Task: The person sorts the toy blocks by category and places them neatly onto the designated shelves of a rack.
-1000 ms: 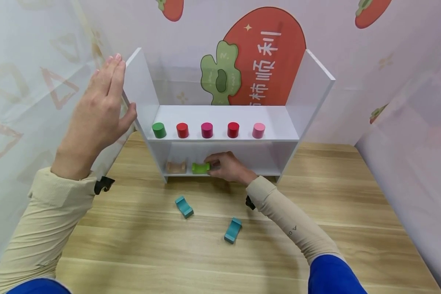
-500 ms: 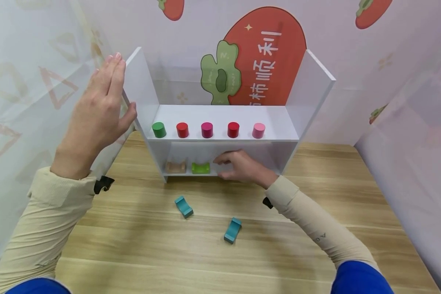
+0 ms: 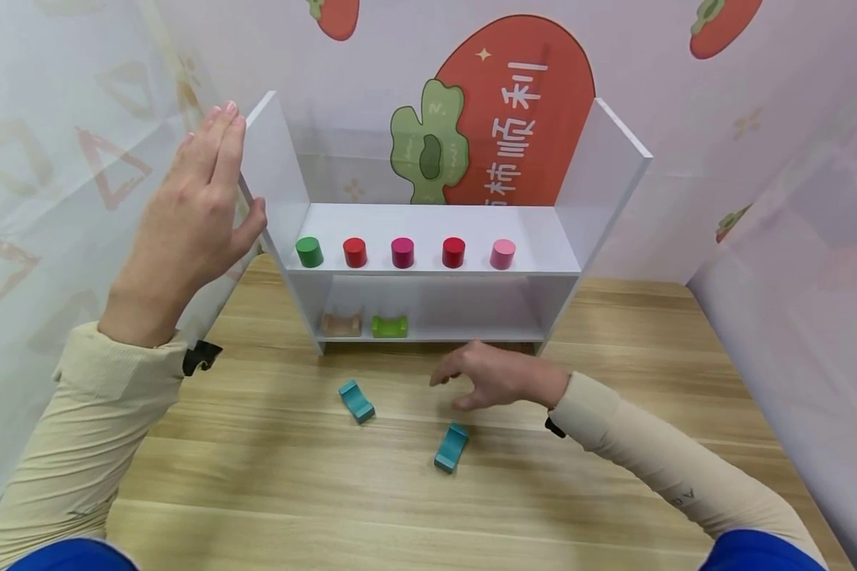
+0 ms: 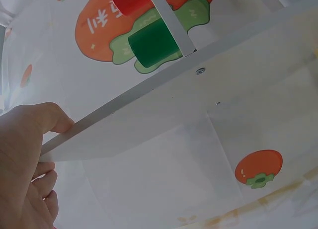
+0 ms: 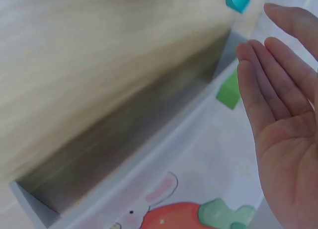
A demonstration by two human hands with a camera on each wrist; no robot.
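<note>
My left hand [image 3: 186, 214] holds the upright left side panel of a white two-tier shelf [image 3: 428, 222]. In the left wrist view the thumb lies on one side of the panel edge [image 4: 117, 102] and the curled fingers on the other. My right hand [image 3: 500, 377] hovers over the table in front of the shelf, fingers apart and holding nothing. Closest to it is a teal notched block [image 3: 451, 448]; another teal block [image 3: 357, 401] lies farther left. On the lower tier stand a beige notched block [image 3: 341, 325] and a lime green one [image 3: 390, 327], side by side.
Along the upper tier runs a row of several cylinders: green [image 3: 309, 252], red [image 3: 355, 253], magenta [image 3: 403, 253], dark red [image 3: 453, 252] and pink [image 3: 503, 254]. The wooden table [image 3: 293, 492] is bordered by printed cloth walls [image 3: 750, 190].
My right hand has let go of the lime green block on the lower tier and drawn back out, toward the near teal block. The left hand stays on the panel.
</note>
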